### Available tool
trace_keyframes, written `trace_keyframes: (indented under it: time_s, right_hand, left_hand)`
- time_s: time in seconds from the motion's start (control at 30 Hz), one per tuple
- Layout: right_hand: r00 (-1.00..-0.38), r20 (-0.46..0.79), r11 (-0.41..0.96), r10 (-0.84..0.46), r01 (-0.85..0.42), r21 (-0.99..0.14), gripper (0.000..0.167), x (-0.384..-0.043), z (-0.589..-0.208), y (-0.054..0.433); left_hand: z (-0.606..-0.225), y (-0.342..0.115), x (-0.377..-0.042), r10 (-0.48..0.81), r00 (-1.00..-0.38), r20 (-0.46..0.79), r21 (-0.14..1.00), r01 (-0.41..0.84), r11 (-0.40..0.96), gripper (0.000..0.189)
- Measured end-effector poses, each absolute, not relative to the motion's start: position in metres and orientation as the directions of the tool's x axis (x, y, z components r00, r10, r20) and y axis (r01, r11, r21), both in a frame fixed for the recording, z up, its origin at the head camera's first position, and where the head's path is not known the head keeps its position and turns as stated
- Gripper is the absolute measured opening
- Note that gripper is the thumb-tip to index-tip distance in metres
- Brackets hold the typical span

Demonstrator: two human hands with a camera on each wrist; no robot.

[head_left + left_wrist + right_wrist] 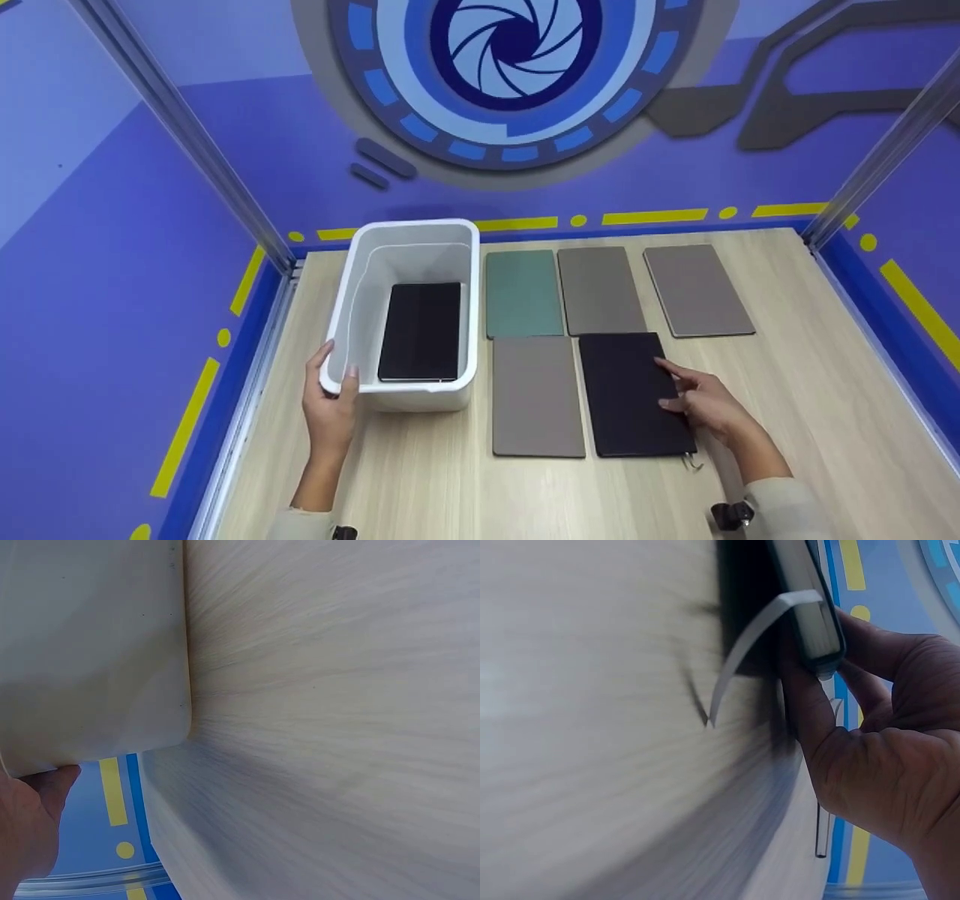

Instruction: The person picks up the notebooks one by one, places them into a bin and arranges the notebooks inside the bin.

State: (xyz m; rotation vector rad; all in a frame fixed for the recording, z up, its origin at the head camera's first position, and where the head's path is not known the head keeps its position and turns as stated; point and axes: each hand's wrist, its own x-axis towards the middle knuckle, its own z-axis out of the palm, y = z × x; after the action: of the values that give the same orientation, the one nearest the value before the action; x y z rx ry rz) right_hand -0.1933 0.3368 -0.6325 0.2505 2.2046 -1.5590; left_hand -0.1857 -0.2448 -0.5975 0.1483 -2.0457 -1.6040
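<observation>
A white bin (431, 400) stands at the left of the table, and my left hand (330, 409) grips its near left corner, thumb over the rim. Inside the bin lies a black notebook (421, 330). My right hand (709, 405) pinches the right edge of another black notebook (626, 397) in the front row. The right wrist view shows this notebook's page edges (814, 622) raised off the table between fingers and thumb, with a pale ribbon bookmark (739, 652) hanging from it. Left of it lies a taupe notebook (536, 397).
In the back row lie a green notebook (523, 292), a brown-grey notebook (600, 291) and another taupe notebook (697, 290) set apart at the right. The wooden table (817, 420) meets a blue patterned wall (525, 191) behind. Metal rails (247, 420) run along the sides.
</observation>
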Motion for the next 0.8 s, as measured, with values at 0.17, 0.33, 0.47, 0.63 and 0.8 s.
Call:
trace_keyframes:
  time_s: [0.17, 0.33, 0.47, 0.63, 0.8]
  right_hand:
    - [-0.892, -0.443, 0.354, -0.090, 0.387, -0.852, 0.088, -0.1940, -0.6335, 0.3369]
    - [-0.890, -0.447, 0.346, -0.086, 0.395, -0.851, 0.089, -0.1941, -0.6339, 0.3355]
    - [-0.889, -0.449, 0.346, -0.086, 0.396, -0.850, 0.089, -0.1936, -0.6340, 0.3353]
    - [-0.889, -0.447, 0.338, -0.101, 0.392, -0.855, 0.088, -0.1945, -0.6333, 0.3365]
    - [-0.888, -0.446, 0.351, -0.112, 0.384, -0.854, 0.088, -0.1949, -0.6329, 0.3385]
  left_hand:
    - [-0.5958, -0.2444, -0.1859, -0.401, -0.852, 0.338, 0.930, 0.237, 0.282, 0.057]
    - [-0.5973, -0.2456, -0.1853, -0.401, -0.853, 0.334, 0.930, 0.231, 0.285, 0.057]
    - [-0.5970, -0.2457, -0.1849, -0.407, -0.852, 0.330, 0.933, 0.227, 0.281, 0.057]
    - [-0.5968, -0.2459, -0.1864, -0.400, -0.850, 0.344, 0.927, 0.238, 0.291, 0.057]
    - [-0.6002, -0.2471, -0.1871, -0.392, -0.849, 0.354, 0.922, 0.246, 0.299, 0.057]
